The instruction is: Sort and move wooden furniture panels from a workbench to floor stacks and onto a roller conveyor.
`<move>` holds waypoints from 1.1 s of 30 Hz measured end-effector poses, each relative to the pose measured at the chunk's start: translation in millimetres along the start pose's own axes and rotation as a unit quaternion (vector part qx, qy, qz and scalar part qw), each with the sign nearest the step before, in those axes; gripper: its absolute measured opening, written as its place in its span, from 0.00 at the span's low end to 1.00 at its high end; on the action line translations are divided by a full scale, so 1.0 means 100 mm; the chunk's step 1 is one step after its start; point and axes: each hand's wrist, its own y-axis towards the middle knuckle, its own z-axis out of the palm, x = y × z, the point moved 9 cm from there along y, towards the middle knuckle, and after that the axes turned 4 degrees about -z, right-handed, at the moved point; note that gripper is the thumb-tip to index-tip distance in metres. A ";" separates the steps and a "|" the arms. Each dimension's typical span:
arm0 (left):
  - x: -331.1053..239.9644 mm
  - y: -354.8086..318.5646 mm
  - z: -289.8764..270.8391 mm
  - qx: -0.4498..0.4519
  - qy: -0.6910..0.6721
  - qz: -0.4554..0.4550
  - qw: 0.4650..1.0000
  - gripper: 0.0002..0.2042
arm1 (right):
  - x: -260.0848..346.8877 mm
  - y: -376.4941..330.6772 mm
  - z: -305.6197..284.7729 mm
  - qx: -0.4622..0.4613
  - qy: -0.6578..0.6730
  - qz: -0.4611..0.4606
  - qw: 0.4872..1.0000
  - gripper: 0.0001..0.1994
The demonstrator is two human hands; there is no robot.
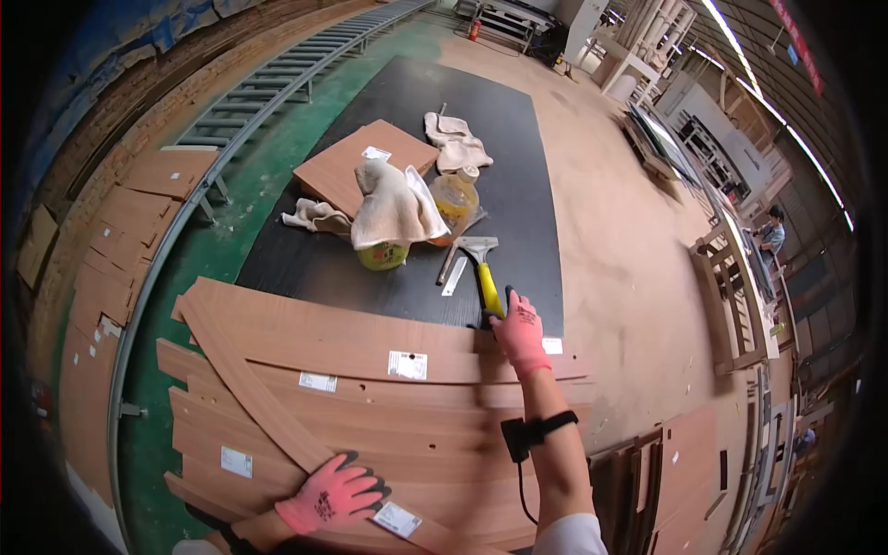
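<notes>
My left hand, in a pink glove with dark fingertips, lies with fingers spread over a narrow wood-coloured strip. That strip slants across a stack of brown boards, several bearing white labels. Farther forward, my right hand, gloved alike, has thumb and fingers around the lower end of a scraper's yellow handle. The scraper's metal head points away from me over the black board. Beside it lie a small white blade-like piece and a thin dark stick.
On the black board stand a bottle of yellow liquid and a green-yellow container draped with a cloth. Behind are a brown panel and another cloth. A roller conveyor runs along the left. A person is far right.
</notes>
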 end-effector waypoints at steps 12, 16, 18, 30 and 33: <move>-0.11 -0.13 0.08 -0.081 -0.018 -0.025 0.996 0.14 | 0.29 0.50 -0.05 -0.110 -0.092 -0.030 0.989 0.23; -0.11 -0.11 0.06 -0.072 -0.015 -0.027 0.997 0.14 | 0.68 0.56 0.31 -0.044 -0.043 0.003 0.998 0.22; -0.11 -0.11 0.06 -0.064 -0.019 -0.030 0.997 0.15 | 0.64 0.57 0.33 -0.039 -0.018 0.036 0.998 0.24; -0.11 -0.10 0.01 -0.090 -0.013 -0.027 0.995 0.14 | -0.74 0.02 0.01 -0.006 -0.078 0.144 0.986 0.30; -0.11 -0.09 0.04 -0.077 -0.008 -0.027 0.997 0.14 | -1.22 0.02 0.05 0.007 -0.044 0.232 0.972 0.33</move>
